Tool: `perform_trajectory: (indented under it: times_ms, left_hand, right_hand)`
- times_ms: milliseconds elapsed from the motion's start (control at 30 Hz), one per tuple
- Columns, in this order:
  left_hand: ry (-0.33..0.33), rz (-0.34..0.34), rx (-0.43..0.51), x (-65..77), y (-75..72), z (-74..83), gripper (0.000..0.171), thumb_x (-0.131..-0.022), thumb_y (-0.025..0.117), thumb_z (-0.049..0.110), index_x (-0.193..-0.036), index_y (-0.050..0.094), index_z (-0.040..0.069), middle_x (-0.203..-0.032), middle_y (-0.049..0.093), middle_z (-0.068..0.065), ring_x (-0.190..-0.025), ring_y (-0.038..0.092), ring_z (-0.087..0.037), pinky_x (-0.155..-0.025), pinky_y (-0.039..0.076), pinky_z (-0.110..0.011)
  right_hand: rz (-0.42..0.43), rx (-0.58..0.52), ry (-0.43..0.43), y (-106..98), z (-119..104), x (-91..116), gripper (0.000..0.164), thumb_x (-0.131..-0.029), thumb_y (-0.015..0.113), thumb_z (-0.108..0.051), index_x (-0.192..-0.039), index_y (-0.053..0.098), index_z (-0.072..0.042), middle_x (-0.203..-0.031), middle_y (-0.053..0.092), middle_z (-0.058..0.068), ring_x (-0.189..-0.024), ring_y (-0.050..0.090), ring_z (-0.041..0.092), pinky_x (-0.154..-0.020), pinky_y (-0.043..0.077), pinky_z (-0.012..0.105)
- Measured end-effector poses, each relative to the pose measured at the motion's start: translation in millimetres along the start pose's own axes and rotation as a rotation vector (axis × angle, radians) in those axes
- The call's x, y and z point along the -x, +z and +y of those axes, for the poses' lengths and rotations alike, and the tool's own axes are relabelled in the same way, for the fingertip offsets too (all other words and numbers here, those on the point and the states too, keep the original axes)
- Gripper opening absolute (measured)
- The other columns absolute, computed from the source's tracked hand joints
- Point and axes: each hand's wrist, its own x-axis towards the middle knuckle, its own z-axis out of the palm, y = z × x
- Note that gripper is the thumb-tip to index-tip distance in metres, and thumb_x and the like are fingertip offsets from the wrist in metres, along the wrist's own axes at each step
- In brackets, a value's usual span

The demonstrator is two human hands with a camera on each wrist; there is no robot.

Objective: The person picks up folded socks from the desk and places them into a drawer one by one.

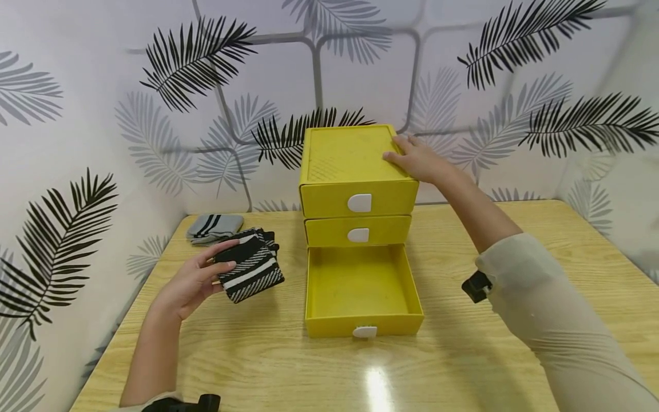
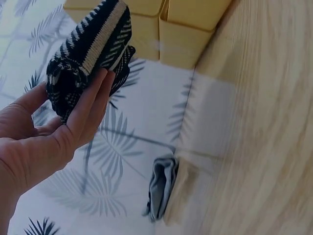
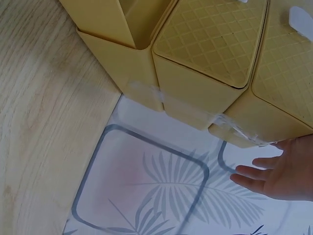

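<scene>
My left hand (image 1: 193, 280) pinches a folded pair of black-and-white striped knit socks (image 1: 252, 266) between thumb and fingers, above the table left of the drawers. In the left wrist view the bundle (image 2: 90, 44) shows a rolled, knitted edge. My right hand (image 1: 419, 160) rests on the top right edge of a yellow three-drawer box (image 1: 355, 151), fingers extended. Its bottom drawer (image 1: 364, 325) is pulled out, with a bare yellow floor; the upper two are closed. In the right wrist view the hand (image 3: 288, 171) shows loosely spread fingers, partly cut off.
A folded grey pair of socks with black stripes (image 1: 213, 227) lies at the table's back left, near the wall. The wooden table (image 1: 257, 366) meets a leaf-patterned wall covering (image 1: 360, 68) behind and at the sides. Clear tape (image 3: 234, 127) runs across the box's side.
</scene>
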Motion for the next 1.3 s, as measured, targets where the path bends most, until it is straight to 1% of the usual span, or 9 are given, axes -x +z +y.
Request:
perform_trajectory:
  times_ms: [100, 333, 467, 533, 600, 867, 1033, 1167, 1300]
  left_hand:
    - [0.008, -0.036, -0.006, -0.3, 12.6, 3.9, 0.050, -0.081, 0.051, 0.012, -0.127, 0.031, 0.012, -0.098, 0.027, -0.004, -0.060, 0.031, -0.009, -0.051, 0.034, -0.023]
    - [-0.002, -0.116, 0.017, -2.0, 41.3, 10.6, 0.047, -0.081, 0.052, 0.011, -0.125, 0.035, 0.013, -0.074, 0.031, -0.002, -0.061, 0.031, -0.011, -0.051, 0.033, -0.024]
    - [-0.021, -0.198, 0.121, -4.4, 57.7, 12.0, 0.047, -0.082, 0.049, 0.007, -0.126, 0.034, 0.011, -0.098, 0.040, -0.008, -0.073, 0.045, -0.013, -0.060, 0.041, -0.026]
    - [-0.037, -0.239, 0.189, -6.5, 65.2, 12.2, 0.047, -0.082, 0.048, 0.005, -0.126, 0.033, 0.010, -0.112, 0.038, -0.011, -0.084, 0.048, -0.016, -0.067, 0.042, -0.029]
    - [-0.048, -0.262, 0.223, -8.8, 72.3, 12.2, 0.047, -0.083, 0.047, 0.004, -0.126, 0.033, 0.010, -0.116, 0.037, -0.013, -0.086, 0.049, -0.018, -0.069, 0.042, -0.031]
    - [-0.073, -0.309, 0.161, -20.2, 99.4, 8.0, 0.044, -0.081, 0.050, 0.008, -0.124, 0.038, 0.012, -0.118, 0.031, -0.009, -0.077, 0.043, -0.016, -0.062, 0.039, -0.028]
    - [-0.098, -0.329, 0.105, -27.8, 115.8, 1.9, 0.044, -0.080, 0.052, 0.008, -0.122, 0.040, 0.013, -0.106, 0.030, -0.007, -0.072, 0.034, -0.015, -0.058, 0.034, -0.027]
    - [-0.108, -0.355, 0.101, -34.1, 127.1, -2.9, 0.045, -0.080, 0.051, 0.005, -0.123, 0.038, 0.011, -0.102, 0.034, -0.008, -0.074, 0.039, -0.016, -0.060, 0.038, -0.028]
    - [-0.148, -0.348, 0.158, -43.8, 134.9, -11.4, 0.046, -0.079, 0.053, 0.004, -0.122, 0.040, 0.012, -0.101, 0.040, -0.010, -0.070, 0.045, -0.016, -0.065, 0.041, -0.032]
  right_hand:
    - [-0.004, 0.075, -0.001, -1.5, -2.3, 2.5, 0.066, -0.084, 0.024, -0.050, -0.133, 0.002, -0.011, -0.134, -0.010, 0.014, -0.119, -0.005, 0.034, -0.091, 0.002, 0.051]
    - [-0.022, 0.183, -0.007, -2.8, -4.9, 5.3, 0.066, -0.084, 0.019, -0.051, -0.133, 0.001, -0.010, -0.134, -0.011, 0.013, -0.118, -0.007, 0.034, -0.091, -0.001, 0.050]
    - [-0.030, 0.183, 0.021, -1.8, -4.6, 5.1, 0.067, -0.083, 0.018, -0.053, -0.133, 0.000, -0.013, -0.134, -0.012, 0.013, -0.118, -0.007, 0.034, -0.090, -0.003, 0.050]
    - [-0.030, 0.184, 0.031, -1.5, -4.4, 4.5, 0.067, -0.083, 0.018, -0.054, -0.133, 0.000, -0.014, -0.134, -0.012, 0.012, -0.118, -0.008, 0.034, -0.090, -0.004, 0.050]
    - [-0.031, 0.190, 0.037, -1.5, -4.6, 4.1, 0.067, -0.083, 0.017, -0.054, -0.133, 0.000, -0.014, -0.134, -0.012, 0.012, -0.118, -0.009, 0.034, -0.090, -0.006, 0.050]
    - [-0.028, 0.210, 0.040, -1.6, -5.6, 3.8, 0.067, -0.083, 0.016, -0.054, -0.133, 0.000, -0.015, -0.134, -0.011, 0.012, -0.118, -0.010, 0.034, -0.090, -0.007, 0.049]
    - [-0.028, 0.208, 0.044, -1.6, -5.9, 3.7, 0.066, -0.083, 0.016, -0.054, -0.133, 0.000, -0.015, -0.134, -0.011, 0.012, -0.118, -0.010, 0.034, -0.089, -0.007, 0.050]
    - [-0.029, 0.208, 0.049, -1.5, -6.2, 3.6, 0.066, -0.083, 0.016, -0.054, -0.133, 0.000, -0.015, -0.134, -0.010, 0.012, -0.118, -0.009, 0.034, -0.090, -0.006, 0.050]
    - [-0.025, 0.207, 0.054, -1.3, -6.3, 3.8, 0.066, -0.083, 0.017, -0.054, -0.133, 0.000, -0.015, -0.135, -0.009, 0.013, -0.118, -0.009, 0.033, -0.090, -0.005, 0.049]
